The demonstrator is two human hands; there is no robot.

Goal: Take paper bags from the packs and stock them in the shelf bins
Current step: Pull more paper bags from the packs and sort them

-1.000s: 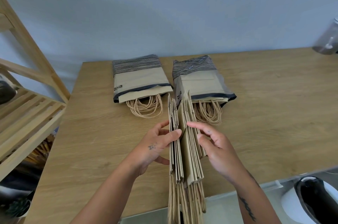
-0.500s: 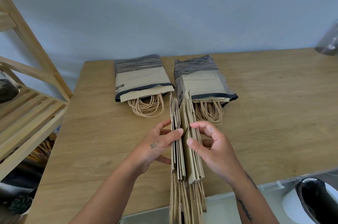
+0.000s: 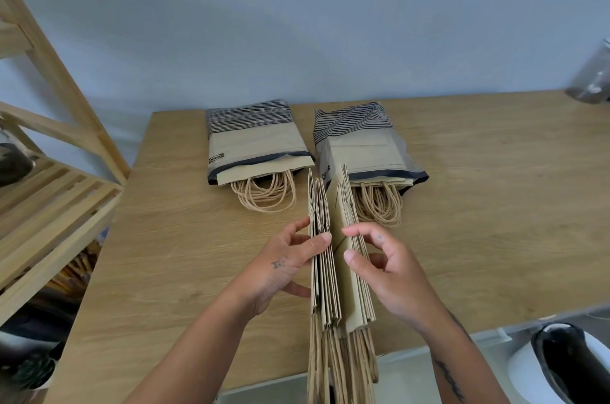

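Note:
A stack of flat brown paper bags (image 3: pixel 340 275) stands on edge over the wooden table (image 3: pixel 185 265), twine handles hanging toward me. My left hand (image 3: pixel 284 268) presses its left side, fingers on the left part of the stack. My right hand (image 3: pixel 386 268) grips the right part, thumb and fingertips splitting the stack into two bundles with a gap between them. Farther back lie two opened striped plastic packs of bags, the left pack (image 3: pixel 254 142) and the right pack (image 3: pixel 359 146), their handles spilling out toward me.
A slatted wooden shelf (image 3: pixel 49 205) stands at the left beside the table. A white and black container (image 3: pixel 567 367) sits at the lower right below the table edge. A clear jar (image 3: pixel 591 80) is at the far right.
My right hand has pulled back toward me along the stack and curled its fingers onto the right bundle. The gap between the two bundles has widened slightly. The left hand has stayed in place.

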